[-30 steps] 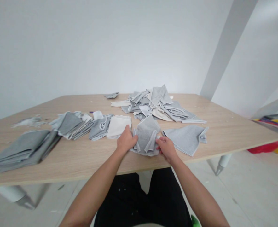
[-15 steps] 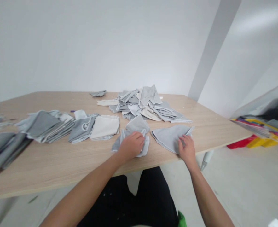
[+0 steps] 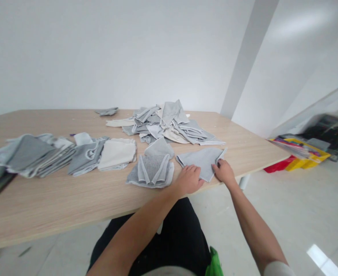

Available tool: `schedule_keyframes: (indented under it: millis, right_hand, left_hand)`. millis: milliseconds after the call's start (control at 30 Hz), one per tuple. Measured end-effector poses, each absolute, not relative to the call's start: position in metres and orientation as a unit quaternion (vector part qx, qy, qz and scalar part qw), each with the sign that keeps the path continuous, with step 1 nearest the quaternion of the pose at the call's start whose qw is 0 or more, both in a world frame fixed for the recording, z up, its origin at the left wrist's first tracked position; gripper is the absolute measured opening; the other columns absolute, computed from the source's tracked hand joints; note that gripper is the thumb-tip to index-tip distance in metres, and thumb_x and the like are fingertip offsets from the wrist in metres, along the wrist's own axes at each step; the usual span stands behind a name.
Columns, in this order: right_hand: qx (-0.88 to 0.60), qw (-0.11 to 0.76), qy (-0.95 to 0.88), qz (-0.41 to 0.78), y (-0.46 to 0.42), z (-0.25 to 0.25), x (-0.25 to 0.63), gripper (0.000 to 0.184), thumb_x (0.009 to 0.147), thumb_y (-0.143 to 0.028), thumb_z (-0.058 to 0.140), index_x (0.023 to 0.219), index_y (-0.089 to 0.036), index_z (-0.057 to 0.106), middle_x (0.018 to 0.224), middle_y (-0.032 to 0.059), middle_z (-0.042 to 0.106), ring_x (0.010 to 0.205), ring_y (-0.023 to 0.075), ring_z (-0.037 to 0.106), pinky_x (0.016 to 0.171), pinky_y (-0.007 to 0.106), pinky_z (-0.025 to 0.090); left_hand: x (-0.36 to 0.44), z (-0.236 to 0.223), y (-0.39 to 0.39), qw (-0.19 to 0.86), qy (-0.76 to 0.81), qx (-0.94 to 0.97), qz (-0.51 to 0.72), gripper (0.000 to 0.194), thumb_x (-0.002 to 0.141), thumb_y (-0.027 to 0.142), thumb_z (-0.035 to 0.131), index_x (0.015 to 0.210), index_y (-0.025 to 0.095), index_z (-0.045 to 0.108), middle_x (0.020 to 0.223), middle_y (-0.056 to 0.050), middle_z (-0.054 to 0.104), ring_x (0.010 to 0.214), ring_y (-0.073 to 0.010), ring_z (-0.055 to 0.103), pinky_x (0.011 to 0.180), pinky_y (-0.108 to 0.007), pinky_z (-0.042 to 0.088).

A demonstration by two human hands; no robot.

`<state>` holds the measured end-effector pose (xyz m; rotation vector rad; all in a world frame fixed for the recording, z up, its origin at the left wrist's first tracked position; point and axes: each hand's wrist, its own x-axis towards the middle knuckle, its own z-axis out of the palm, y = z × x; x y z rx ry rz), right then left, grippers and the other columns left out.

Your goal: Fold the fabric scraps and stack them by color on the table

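A flat light-grey cloth [image 3: 201, 160] lies near the table's front edge at the right. My left hand [image 3: 188, 179] rests on its near left corner with the fingers curled onto the fabric. My right hand [image 3: 223, 171] pinches its near right edge. Just left of my hands lies a folded grey cloth [image 3: 151, 172] with two raised pleats; neither hand touches it.
A loose heap of grey and cream cloths [image 3: 169, 124] sits at the back of the wooden table [image 3: 71, 195]. Folded stacks [image 3: 71, 153] line the left side. A small grey scrap [image 3: 107, 111] lies far back. Coloured bins [image 3: 298, 153] stand on the floor to the right.
My left hand has left the folded pleated cloth and moved right onto the flat grey cloth. My right hand shifted along that cloth's near edge. The camera has swung to the right.
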<state>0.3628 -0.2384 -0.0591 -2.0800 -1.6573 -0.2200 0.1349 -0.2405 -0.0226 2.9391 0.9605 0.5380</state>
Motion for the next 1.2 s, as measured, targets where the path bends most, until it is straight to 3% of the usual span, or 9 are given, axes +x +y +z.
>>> schedule_keyframes:
  millis: [133,300,433,533,700,867,933,1067,1200]
  right_hand:
    - [-0.758,0.240,-0.602,-0.072,-0.247,-0.063,0.360,0.025,0.087,-0.038,0.048,0.089,-0.019,0.064,0.096,0.0135,0.067,0.111,0.0291,0.053,0.087,0.036,0.039]
    - [-0.733,0.284,-0.614,-0.063,-0.257,-0.067,0.362,0.029,0.089,-0.031,0.041,0.087,-0.018,0.066,0.097,0.0134,0.068,0.113,0.0283,0.053,0.092,0.038,0.040]
    - [-0.701,0.342,-0.623,-0.055,-0.261,-0.069,0.366,0.036,0.091,-0.029,0.033,0.094,-0.017,0.067,0.098,0.0114,0.068,0.099,0.0234,0.060,0.088,0.034,0.044]
    - [-0.690,0.388,-0.608,-0.063,-0.262,-0.072,0.367,0.040,0.091,-0.031,0.031,0.109,-0.013,0.062,0.107,0.0141,0.066,0.102,0.0242,0.060,0.090,0.038,0.045]
    - [-0.664,0.448,-0.586,-0.117,-0.261,-0.074,0.364,0.051,0.090,-0.039,0.036,0.132,-0.011,0.044,0.135,0.0204,0.049,0.129,0.0294,0.042,0.103,0.051,0.035]
    - [-0.676,0.415,-0.577,-0.196,-0.260,-0.051,0.351,0.088,0.079,-0.056,0.054,0.143,-0.002,0.024,0.149,0.0295,0.025,0.139,0.0382,0.023,0.105,0.058,0.027]
    - [-0.685,0.374,-0.597,-0.186,-0.262,-0.037,0.344,0.083,0.081,-0.054,0.053,0.143,-0.008,0.025,0.146,0.0256,0.035,0.136,0.0363,0.030,0.107,0.060,0.020]
    - [-0.669,0.320,-0.650,-0.170,-0.270,-0.016,0.335,0.035,0.089,-0.039,0.046,0.117,-0.022,0.058,0.117,0.0102,0.066,0.118,0.0286,0.053,0.109,0.061,0.001]
    - [-0.672,0.326,-0.646,-0.158,-0.277,-0.018,0.332,0.026,0.090,-0.034,0.044,0.097,-0.022,0.066,0.104,0.0074,0.071,0.102,0.0254,0.061,0.109,0.058,0.006]
  left_hand:
    - [0.149,-0.022,-0.240,0.004,0.301,0.939,0.167,0.026,0.090,0.031,0.048,0.104,0.015,0.061,0.105,-0.015,0.066,0.105,-0.0278,0.059,0.102,-0.047,0.033]
    - [0.150,-0.018,-0.234,0.018,0.320,0.932,0.168,0.024,0.089,0.017,0.043,0.093,0.017,0.066,0.097,-0.014,0.069,0.091,-0.0276,0.064,0.078,-0.040,0.046]
    - [0.142,-0.012,-0.234,0.036,0.355,0.915,0.188,0.027,0.091,0.022,0.040,0.094,0.020,0.066,0.092,-0.011,0.070,0.088,-0.0260,0.065,0.077,-0.037,0.046]
    - [0.136,-0.004,-0.233,0.049,0.384,0.897,0.215,0.028,0.093,0.028,0.039,0.103,0.022,0.064,0.094,-0.008,0.070,0.091,-0.0238,0.065,0.080,-0.035,0.046]
    - [0.127,0.018,-0.228,0.059,0.412,0.868,0.271,0.034,0.094,0.025,0.034,0.120,0.021,0.055,0.110,-0.010,0.066,0.103,-0.0227,0.060,0.087,-0.034,0.045]
    - [0.116,0.052,-0.228,0.091,0.389,0.836,0.375,0.032,0.094,0.024,0.034,0.117,0.021,0.057,0.104,-0.009,0.067,0.099,-0.0239,0.061,0.084,-0.034,0.045]
    - [0.113,0.065,-0.230,0.096,0.381,0.826,0.404,0.032,0.093,0.024,0.036,0.116,0.021,0.058,0.103,-0.008,0.067,0.097,-0.0239,0.061,0.083,-0.033,0.045]
    - [0.106,0.084,-0.232,0.102,0.388,0.808,0.433,0.031,0.094,0.028,0.037,0.116,0.022,0.058,0.100,-0.007,0.068,0.095,-0.0234,0.063,0.081,-0.032,0.044]
    - [0.098,0.092,-0.231,0.126,0.383,0.789,0.463,0.030,0.093,0.027,0.038,0.114,0.020,0.059,0.098,-0.007,0.069,0.092,-0.0230,0.063,0.079,-0.032,0.044]
